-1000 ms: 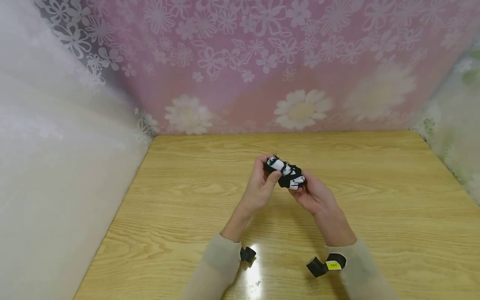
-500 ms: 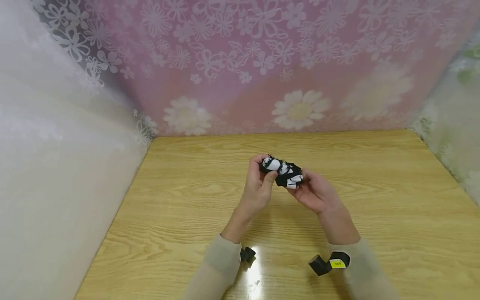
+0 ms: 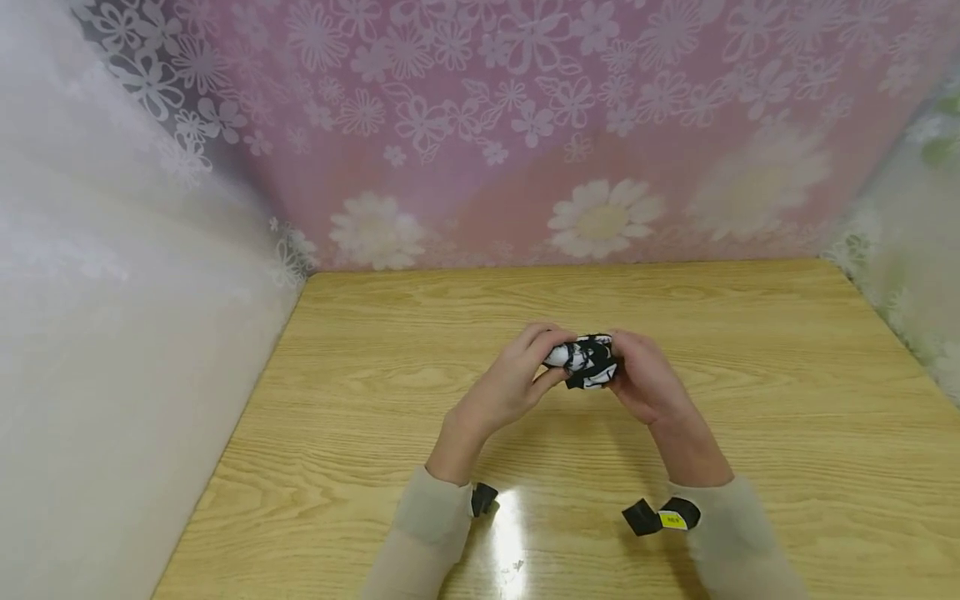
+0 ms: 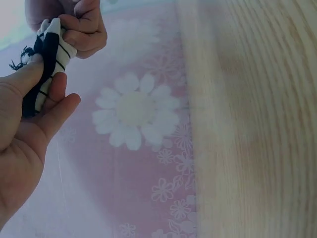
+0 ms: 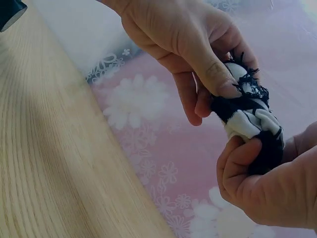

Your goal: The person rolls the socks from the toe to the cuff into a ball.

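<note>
A small rolled-up bundle of black-and-white knit socks [image 3: 591, 367] is held over the table between both hands. Loose black threads stick out of the bundle [image 5: 238, 119] in the right wrist view, and pale stripes show on it in the left wrist view. My left hand [image 3: 506, 385] pinches its left end, the thumb pressed on one side and fingers on the other. At the opposite end, my right hand [image 3: 651, 379] grips the cloth; in the right wrist view its curled fingers [image 5: 235, 163] dig into the fold. Part of the bundle is hidden beneath the fingers.
The wood-grain table [image 3: 360, 417] extends below both forearms. A pink flowered backdrop [image 3: 480, 183] rises behind it, with a pale sheet [image 3: 135, 350] on the left. Black wrist cameras [image 3: 642, 517] are strapped over the sleeves.
The bundle has shifted slightly right and down and turned more level. The left hand has rolled over it, fingers now across its top. The right hand has moved a little right with it.
</note>
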### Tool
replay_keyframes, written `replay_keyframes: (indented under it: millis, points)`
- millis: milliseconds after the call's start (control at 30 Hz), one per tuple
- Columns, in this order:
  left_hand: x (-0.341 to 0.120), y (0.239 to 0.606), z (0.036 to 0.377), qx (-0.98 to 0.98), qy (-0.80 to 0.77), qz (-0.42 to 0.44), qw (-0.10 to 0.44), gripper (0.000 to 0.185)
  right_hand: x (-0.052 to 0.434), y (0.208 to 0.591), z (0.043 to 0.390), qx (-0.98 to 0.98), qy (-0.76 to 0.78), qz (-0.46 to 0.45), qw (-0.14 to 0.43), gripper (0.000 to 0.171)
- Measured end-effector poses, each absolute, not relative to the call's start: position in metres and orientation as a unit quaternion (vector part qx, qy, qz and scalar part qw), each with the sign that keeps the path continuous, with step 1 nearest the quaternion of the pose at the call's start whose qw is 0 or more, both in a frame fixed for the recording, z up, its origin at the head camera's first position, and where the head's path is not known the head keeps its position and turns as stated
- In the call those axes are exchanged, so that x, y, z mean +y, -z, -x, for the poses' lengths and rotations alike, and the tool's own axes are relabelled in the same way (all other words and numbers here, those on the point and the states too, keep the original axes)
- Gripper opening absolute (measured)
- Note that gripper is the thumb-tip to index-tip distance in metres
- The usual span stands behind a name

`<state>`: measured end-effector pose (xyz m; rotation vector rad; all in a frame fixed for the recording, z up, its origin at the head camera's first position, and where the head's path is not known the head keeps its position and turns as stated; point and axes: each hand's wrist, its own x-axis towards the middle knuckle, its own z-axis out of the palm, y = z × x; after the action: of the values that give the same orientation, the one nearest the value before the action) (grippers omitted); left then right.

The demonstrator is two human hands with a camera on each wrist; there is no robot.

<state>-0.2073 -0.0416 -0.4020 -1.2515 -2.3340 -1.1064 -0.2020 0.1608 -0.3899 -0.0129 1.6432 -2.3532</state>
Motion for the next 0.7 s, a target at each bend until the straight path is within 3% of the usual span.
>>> replay_keyframes:
  millis: [167, 367, 567, 700]
  points:
    - [-0.043, 0.4, 0.206, -0.81, 0.352, 0.441, 0.162, 0.035, 0.159, 0.388, 0.202, 0.611, 0.78, 0.017, 0.136, 0.037]
    - [-0.044, 0.401, 0.205, -0.838, 0.271, 0.428, 0.202, 0.033, 0.158, 0.385, 0.197, 0.792, 0.604, 0.046, 0.079, 0.017]
    - [-0.041, 0.406, 0.206, -0.851, 0.23, 0.412, 0.233, 0.031, 0.154, 0.38, 0.189, 0.895, 0.438, 0.08, 0.008, 0.019]
    - [-0.039, 0.41, 0.207, -0.853, 0.22, 0.403, 0.247, 0.032, 0.152, 0.38, 0.186, 0.911, 0.404, 0.084, -0.001, 0.02]
